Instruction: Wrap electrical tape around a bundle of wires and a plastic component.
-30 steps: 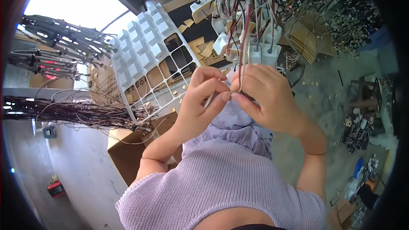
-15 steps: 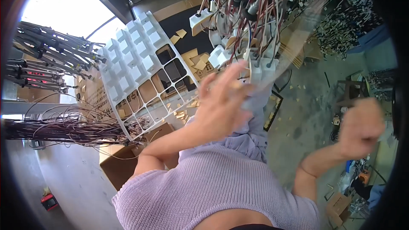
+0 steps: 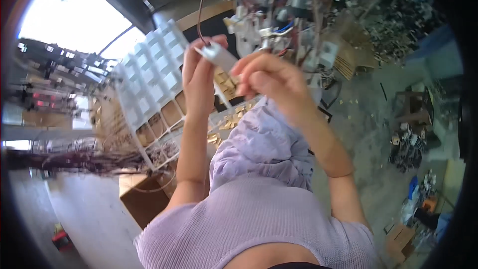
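A small white box-shaped part (image 3: 219, 57) with a thin brown cable (image 3: 201, 12) running up from its far end is in my left hand (image 3: 197, 72). The fingers wrap round it, above the white grid tray (image 3: 162, 60). My right hand (image 3: 273, 77) is closed in a pinch at the near right end of the white part. Whether it touches the part or pinches some small piece cannot be made out, as blur covers the fingertips. More white parts hang among the bundled cables (image 3: 298, 0) beyond my hands, also smeared.
Small tan pieces (image 3: 231, 119) lie scattered near the tray's right edge. An open cardboard box (image 3: 142, 194) stands below the tray, with a thick cable bundle (image 3: 74, 159) at the left. Heaped wires (image 3: 398, 25) and another box (image 3: 401, 239) are on the right.
My left hand has moved up and left and now holds the white part. The right hand has swung in from the far right to meet it.
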Demonstrator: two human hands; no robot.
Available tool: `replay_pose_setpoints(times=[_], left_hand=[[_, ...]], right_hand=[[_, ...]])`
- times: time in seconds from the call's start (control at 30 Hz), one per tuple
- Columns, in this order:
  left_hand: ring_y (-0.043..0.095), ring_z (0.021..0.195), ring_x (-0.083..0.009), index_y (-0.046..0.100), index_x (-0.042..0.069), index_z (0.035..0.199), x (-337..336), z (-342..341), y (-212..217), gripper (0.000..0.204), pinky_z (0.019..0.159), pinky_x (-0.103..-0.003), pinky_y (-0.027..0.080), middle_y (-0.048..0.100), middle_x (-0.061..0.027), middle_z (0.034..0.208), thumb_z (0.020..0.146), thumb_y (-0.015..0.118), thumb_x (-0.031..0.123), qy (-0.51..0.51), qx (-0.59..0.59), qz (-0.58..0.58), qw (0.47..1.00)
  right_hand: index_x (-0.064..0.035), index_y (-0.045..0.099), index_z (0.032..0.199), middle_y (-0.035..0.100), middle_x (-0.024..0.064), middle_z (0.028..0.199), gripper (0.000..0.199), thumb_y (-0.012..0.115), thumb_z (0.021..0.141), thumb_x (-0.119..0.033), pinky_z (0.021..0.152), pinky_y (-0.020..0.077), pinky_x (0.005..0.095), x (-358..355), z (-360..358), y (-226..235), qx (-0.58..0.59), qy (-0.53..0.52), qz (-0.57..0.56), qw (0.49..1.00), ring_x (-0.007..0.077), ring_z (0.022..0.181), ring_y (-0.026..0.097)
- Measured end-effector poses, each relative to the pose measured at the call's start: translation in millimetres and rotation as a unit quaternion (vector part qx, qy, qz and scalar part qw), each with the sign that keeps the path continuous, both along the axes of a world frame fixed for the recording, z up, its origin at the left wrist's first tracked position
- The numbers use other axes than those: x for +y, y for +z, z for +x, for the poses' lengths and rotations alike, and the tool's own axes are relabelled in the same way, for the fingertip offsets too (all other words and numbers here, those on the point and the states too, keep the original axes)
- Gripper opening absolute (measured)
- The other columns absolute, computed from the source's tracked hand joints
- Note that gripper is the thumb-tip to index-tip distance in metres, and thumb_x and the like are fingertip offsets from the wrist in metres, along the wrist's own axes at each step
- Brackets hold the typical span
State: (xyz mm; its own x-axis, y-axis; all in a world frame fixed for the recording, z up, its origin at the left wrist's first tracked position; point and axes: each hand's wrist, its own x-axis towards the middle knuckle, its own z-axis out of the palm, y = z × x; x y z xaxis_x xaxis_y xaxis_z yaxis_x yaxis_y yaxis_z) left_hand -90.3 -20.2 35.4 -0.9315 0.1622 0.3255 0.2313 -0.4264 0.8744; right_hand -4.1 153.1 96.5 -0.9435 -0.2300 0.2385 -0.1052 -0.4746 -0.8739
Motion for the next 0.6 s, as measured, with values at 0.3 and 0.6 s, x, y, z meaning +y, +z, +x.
replay_pose_setpoints(times=[0.3,0.6], left_hand=[[0.039,0.138,-0.033,0.024,-0.004,0.15,10,67,8,0.075,0.113,-0.043,0.035,0.037,-0.0238,0.15,0.096,0.054,0.037,-0.152,-0.145,0.109,0.972],[0.055,0.121,-0.027,0.047,-0.002,0.138,1,89,16,0.054,0.098,-0.036,0.047,0.053,-0.0154,0.134,0.094,0.06,0.025,-0.015,0.012,-0.172,0.985]], right_hand=[[-0.0007,0.06,0.08,0.067,0.0083,0.08,0.024,0.064,0.095,-0.019,0.067,0.0513,0.0279,-48,13,-16,0.051,0.094,-0.187,0.977,0.0158,0.077,0.065],[-0.0047,0.047,0.104,0.054,0.009,0.109,0.03,0.064,0.083,-0.015,0.059,0.0354,0.0244,-19,30,-40,-0.02,0.023,-0.111,0.993,0.0098,0.075,0.045]])
